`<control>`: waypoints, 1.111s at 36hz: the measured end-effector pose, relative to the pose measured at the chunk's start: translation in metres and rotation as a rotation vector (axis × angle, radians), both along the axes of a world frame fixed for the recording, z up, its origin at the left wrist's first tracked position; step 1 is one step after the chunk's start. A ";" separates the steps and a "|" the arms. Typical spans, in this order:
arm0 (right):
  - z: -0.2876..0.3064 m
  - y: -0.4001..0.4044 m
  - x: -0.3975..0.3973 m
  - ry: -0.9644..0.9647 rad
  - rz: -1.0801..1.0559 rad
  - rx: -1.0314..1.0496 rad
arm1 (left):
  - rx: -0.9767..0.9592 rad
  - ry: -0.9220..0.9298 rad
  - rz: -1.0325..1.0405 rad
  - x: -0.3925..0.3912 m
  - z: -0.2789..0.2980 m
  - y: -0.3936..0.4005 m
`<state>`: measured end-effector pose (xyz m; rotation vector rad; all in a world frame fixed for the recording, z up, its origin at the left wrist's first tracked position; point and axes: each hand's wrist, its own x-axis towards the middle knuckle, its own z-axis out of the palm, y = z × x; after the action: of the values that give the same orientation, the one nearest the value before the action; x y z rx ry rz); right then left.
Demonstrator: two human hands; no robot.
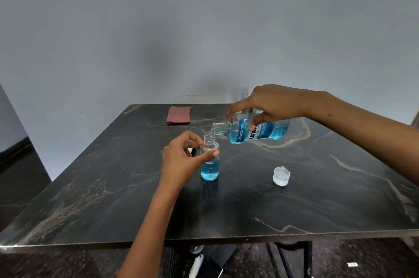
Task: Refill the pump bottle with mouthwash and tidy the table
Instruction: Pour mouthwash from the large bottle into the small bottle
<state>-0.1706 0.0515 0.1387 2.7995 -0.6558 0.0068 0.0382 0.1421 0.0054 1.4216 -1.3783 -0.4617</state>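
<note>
A small clear pump bottle [210, 165] stands upright near the middle of the dark marble table [294, 205], its top open and its lower part filled with blue liquid. My left hand [183, 159] grips its shoulder between thumb and fingers. My right hand [269, 105] holds a large mouthwash bottle [267, 131] tilted almost flat, its open neck right over the small bottle's mouth. The mouthwash cap [281, 176], clear plastic, sits on the table to the right. A small dark part [192, 150] shows behind my left hand, mostly hidden.
A folded reddish cloth [178, 115] lies at the far edge of the table. A clear glass [247, 94] stands at the back, partly hidden behind my right hand. The grey wall is close behind. Dark and white objects lie on the floor under the near edge.
</note>
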 end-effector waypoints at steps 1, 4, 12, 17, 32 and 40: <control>0.000 0.000 0.000 -0.001 0.000 0.001 | 0.001 0.001 -0.001 0.000 0.000 0.000; 0.001 0.001 0.000 0.000 0.002 0.001 | 0.004 0.003 0.000 0.000 0.000 0.001; 0.003 0.003 0.001 0.006 -0.015 0.022 | 0.012 0.002 0.005 0.000 0.001 0.000; 0.004 0.005 0.001 -0.007 -0.008 0.028 | 0.004 -0.005 0.005 0.000 0.000 0.000; 0.005 0.004 0.001 0.004 -0.012 0.029 | 0.002 -0.009 -0.001 0.000 0.001 0.001; 0.006 0.001 0.001 0.005 -0.009 0.032 | 0.004 -0.014 -0.006 0.001 0.000 0.000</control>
<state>-0.1693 0.0528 0.1442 2.8260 -0.6724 -0.0125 0.0393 0.1424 0.0059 1.4273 -1.3938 -0.4596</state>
